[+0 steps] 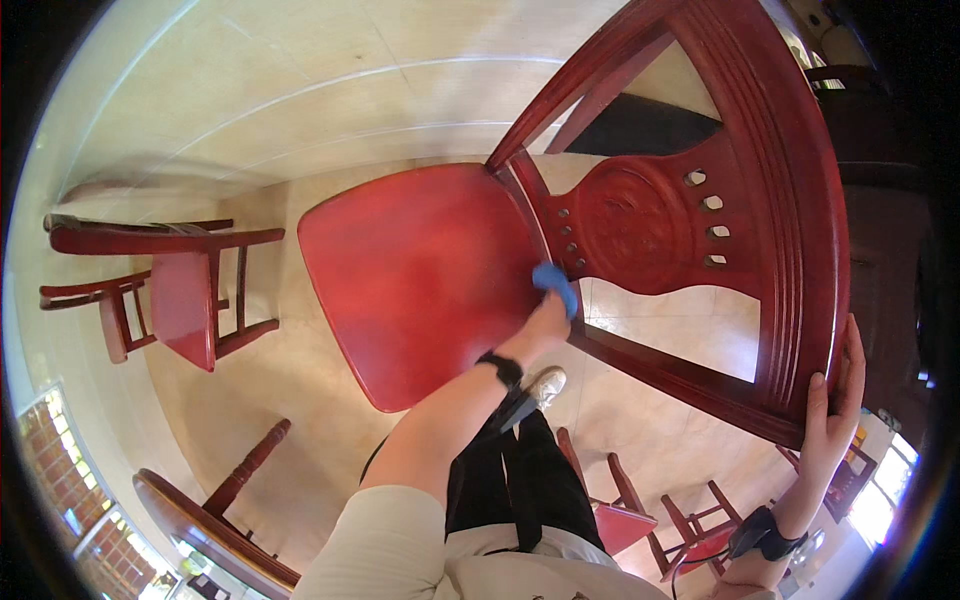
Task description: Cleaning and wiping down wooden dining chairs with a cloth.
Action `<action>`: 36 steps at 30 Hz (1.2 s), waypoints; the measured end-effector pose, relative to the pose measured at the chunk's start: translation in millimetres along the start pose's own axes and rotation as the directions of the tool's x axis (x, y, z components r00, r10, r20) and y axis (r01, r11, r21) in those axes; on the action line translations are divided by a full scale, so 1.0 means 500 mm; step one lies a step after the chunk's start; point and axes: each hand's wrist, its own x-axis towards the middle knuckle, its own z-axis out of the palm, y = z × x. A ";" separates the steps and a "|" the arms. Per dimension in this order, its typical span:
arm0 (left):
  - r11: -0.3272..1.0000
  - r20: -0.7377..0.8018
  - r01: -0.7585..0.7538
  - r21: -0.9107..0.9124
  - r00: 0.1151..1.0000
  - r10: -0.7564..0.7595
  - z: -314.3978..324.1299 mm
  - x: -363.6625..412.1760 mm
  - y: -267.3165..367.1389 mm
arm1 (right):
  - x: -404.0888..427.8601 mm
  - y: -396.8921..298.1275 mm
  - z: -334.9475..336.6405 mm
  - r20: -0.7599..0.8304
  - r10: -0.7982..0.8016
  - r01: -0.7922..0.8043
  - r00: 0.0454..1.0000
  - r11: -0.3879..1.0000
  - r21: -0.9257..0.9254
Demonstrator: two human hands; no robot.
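A red wooden chair stands before me, its smooth seat [427, 277] facing up and its carved backrest [637, 217] towards the right. My left hand [551, 319], with a dark band at the wrist, holds a blue cloth [556, 286] against the rear of the seat, beside the foot of the backrest. The hand is slightly blurred, and the cloth partly hides its fingers. At the right, my right hand [836, 401] grips the near corner of the chair's top rail, thumb on the near face and fingers over the outer edge. That wrist wears a dark band too.
More red wooden chairs stand at the left [184, 300] and lower right [622, 525]. A round wooden table's edge [225, 536] shows at the lower left. A pale wall [300, 97] lies beyond the chair. Dark furniture [885, 247] is at the far right. My shoe [551, 386] is near the seat.
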 end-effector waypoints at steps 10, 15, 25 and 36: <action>0.568 0.020 -0.240 0.787 0.930 0.366 -0.192 -0.225 -0.083 | 0.013 0.006 -0.004 0.048 -0.024 0.024 0.999 1.000 -0.013; 0.452 0.167 -0.407 0.794 0.861 0.481 -0.154 -0.193 -0.205 | 0.010 0.015 0.003 0.043 -0.121 0.125 0.992 0.985 -0.119; 0.557 -0.507 0.290 0.778 0.813 0.285 -0.525 0.071 -0.089 | 0.000 0.026 0.001 0.019 0.062 -0.061 0.998 0.998 -0.031; 0.242 0.323 -0.500 0.831 0.790 0.522 -0.170 -0.195 -0.211 | 0.002 0.049 -0.018 0.040 -0.006 0.011 0.999 0.992 -0.128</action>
